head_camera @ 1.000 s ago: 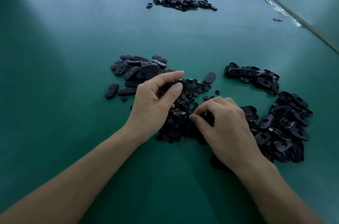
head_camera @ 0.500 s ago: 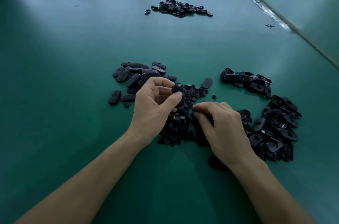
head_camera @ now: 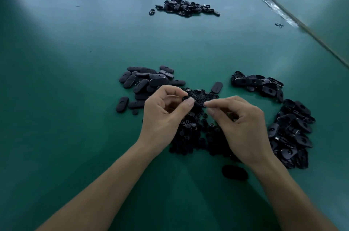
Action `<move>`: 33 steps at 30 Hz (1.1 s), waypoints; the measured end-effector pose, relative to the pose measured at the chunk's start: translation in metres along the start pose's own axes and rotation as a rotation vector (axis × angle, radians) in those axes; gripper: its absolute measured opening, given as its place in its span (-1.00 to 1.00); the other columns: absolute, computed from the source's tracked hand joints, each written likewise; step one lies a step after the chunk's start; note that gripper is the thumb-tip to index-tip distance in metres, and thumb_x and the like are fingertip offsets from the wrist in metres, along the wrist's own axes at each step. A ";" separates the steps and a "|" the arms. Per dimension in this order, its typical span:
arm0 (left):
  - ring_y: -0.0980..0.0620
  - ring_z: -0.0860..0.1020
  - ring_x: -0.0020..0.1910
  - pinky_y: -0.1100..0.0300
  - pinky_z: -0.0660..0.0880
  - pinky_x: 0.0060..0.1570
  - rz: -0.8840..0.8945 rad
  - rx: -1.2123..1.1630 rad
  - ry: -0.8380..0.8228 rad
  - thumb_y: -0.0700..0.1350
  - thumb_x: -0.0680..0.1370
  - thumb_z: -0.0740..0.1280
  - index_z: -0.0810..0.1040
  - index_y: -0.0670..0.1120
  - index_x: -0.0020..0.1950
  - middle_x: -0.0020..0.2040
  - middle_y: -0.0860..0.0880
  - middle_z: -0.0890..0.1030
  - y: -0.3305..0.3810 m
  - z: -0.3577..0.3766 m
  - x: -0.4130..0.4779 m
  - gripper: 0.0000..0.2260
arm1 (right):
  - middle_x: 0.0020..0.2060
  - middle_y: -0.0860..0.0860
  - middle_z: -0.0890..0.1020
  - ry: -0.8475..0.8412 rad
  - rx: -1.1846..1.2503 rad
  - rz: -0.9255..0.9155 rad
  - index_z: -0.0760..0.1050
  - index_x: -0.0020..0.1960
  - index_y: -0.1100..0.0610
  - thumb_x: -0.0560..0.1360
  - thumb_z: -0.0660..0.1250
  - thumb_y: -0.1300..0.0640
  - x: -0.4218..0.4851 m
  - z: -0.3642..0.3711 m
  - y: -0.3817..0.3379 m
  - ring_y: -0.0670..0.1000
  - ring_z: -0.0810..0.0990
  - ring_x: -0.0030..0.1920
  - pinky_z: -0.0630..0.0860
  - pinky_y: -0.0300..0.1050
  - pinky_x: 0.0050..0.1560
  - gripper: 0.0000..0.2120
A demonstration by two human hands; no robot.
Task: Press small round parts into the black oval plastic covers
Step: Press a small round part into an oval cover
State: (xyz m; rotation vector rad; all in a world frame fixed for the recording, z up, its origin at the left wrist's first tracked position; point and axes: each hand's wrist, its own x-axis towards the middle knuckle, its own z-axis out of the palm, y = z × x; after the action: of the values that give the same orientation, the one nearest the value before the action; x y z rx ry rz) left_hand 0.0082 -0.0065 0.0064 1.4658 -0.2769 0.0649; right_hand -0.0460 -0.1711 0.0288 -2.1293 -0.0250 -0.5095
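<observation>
My left hand (head_camera: 164, 115) pinches a black oval cover (head_camera: 187, 98) between thumb and fingers, raised above the pile of small round parts (head_camera: 194, 130). My right hand (head_camera: 239, 123) is lifted beside it, thumb and forefinger pinched together at the cover's right end; a small round part seems held there but is too small to see clearly. A heap of oval covers lying face up (head_camera: 145, 83) sits to the left. Covers lying hollow side up (head_camera: 290, 128) are heaped to the right.
A further heap of covers (head_camera: 256, 83) lies at the right rear and another pile (head_camera: 187, 6) far across the green table (head_camera: 75, 79). One cover (head_camera: 235, 172) lies near my right wrist. A seam (head_camera: 302, 26) joins a second table on the right.
My right hand rose off the round-parts pile and came up to the cover. My left hand curled its fingers tighter around the cover and lifted it slightly.
</observation>
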 end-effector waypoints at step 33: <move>0.10 0.68 -0.19 0.26 0.59 -0.13 -0.072 0.176 -0.112 -0.34 0.48 0.45 0.64 -0.02 -0.07 -0.17 0.03 0.71 0.003 -0.003 -0.004 -0.79 | -0.27 -0.25 0.68 0.067 0.083 0.203 0.66 -0.09 -0.06 0.48 0.47 0.28 -0.009 0.033 -0.016 -0.28 0.65 -0.20 0.47 -0.50 -0.17 -0.78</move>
State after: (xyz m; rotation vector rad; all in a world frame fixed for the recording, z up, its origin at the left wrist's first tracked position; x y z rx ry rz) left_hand 0.0038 -0.0022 0.0085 1.6563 -0.3153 -0.0517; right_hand -0.0459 -0.1338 0.0213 -2.0058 0.2026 -0.4514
